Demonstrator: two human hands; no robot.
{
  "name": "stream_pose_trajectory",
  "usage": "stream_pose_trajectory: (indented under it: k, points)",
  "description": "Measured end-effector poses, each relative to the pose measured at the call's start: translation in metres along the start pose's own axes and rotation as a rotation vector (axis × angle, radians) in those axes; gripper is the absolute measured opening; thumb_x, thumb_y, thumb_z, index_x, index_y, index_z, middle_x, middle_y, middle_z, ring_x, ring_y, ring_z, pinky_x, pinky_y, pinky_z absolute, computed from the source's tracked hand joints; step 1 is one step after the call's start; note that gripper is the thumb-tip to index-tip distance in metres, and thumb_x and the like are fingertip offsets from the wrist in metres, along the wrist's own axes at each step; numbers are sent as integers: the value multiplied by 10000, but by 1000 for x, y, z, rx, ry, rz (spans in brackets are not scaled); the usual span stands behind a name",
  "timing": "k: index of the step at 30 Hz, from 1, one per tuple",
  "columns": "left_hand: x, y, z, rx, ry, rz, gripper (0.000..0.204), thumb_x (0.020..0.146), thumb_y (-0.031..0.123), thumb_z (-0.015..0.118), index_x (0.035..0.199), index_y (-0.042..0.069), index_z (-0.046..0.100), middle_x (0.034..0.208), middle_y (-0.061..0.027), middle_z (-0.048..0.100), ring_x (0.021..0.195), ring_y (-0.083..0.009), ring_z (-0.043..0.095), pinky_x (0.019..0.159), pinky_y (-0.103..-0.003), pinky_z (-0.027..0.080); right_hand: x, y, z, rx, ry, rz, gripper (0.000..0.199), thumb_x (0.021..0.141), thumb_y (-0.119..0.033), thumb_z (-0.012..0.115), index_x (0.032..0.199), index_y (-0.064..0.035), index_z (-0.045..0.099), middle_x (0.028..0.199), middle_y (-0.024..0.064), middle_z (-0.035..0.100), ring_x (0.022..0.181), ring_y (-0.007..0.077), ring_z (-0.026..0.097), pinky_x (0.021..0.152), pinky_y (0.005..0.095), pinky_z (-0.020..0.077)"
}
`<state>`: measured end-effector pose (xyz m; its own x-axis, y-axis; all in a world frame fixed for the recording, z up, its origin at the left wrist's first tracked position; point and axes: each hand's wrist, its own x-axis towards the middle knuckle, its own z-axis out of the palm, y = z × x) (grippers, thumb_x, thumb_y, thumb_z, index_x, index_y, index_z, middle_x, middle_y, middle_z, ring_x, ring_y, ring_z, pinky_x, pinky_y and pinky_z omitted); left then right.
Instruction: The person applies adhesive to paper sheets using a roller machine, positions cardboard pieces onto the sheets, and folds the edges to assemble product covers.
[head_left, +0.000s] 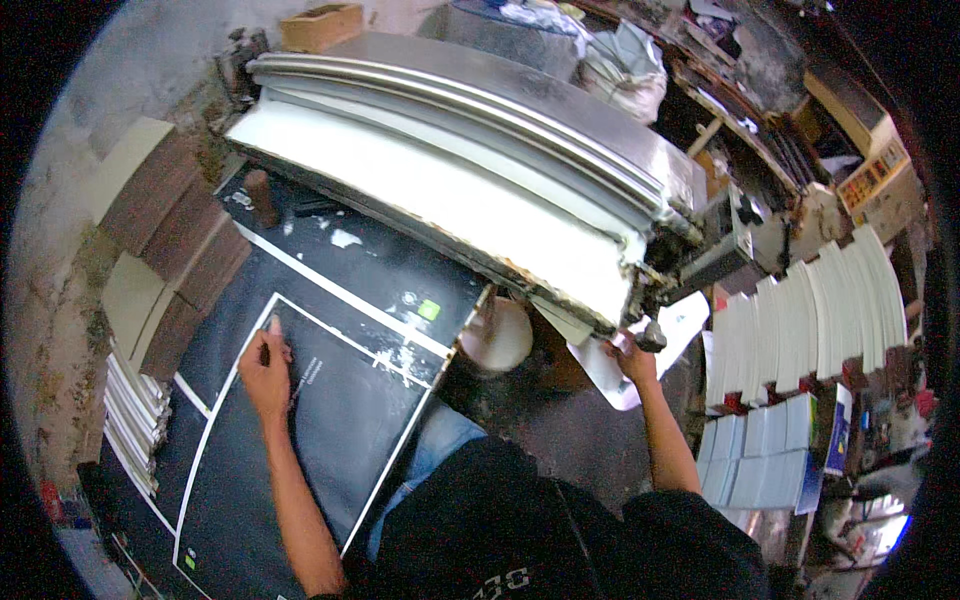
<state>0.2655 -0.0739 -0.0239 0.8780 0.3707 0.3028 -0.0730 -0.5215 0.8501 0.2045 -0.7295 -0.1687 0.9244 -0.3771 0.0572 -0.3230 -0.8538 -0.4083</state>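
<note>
My left hand (267,370) is over a black tabletop (340,430) marked with white lines, its index finger stretched forward beside a white corner line. Nothing shows in that hand. At the right end of a long white and metal machine (440,190), my right hand (630,358) has its fingers curled in beside a dark knob (652,336). A white sheet-like piece (618,392) with rounded edges is just under and beside this hand. Whether the fingers grip the machine's edge, the knob or the white piece is hidden.
Stacked brown and pale boards (165,215) stand at the left, with white strips (138,420) below them. A round white container (497,335) is under the machine. Rows of stacked white sheets (810,310) and pale blue stacks (755,455) stand at the right. A dark cylinder (260,197) rests by the machine's left end.
</note>
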Motion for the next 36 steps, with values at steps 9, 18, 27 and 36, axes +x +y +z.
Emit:
stream_pose_trajectory:
  k: [9,18,27,36]
  points:
    - [3,-8,0,26,24,86,422,1053,227,611,689,27,539,612,-14,530,577,-93,484,554,-289,377,3,-21,-52,38,169,99,260,758,-96,764,1005,-17,760,864,227,727,805,421,702,737,470,553]
    - [2,-16,1,-54,-29,15,399,1056,234,611,720,31,546,655,-4,564,596,-76,499,564,-268,400,8,3,-62,110,179,185,139,675,-100,838,794,-36,806,774,160,760,666,259,725,692,363,585]
    - [4,-16,2,7,-10,7,446,1053,284,617,691,31,556,630,-17,558,595,-78,504,557,-269,387,39,45,-101,485,-97,436,361,821,-89,760,1181,-61,761,877,57,740,700,131,656,599,300,527]
    - [2,-15,9,-188,69,2,319,1068,255,583,830,42,584,711,-23,586,673,-96,538,624,-265,414,138,109,-287,-321,836,48,385,785,-268,832,1096,-45,786,978,194,771,925,319,740,869,412,558]
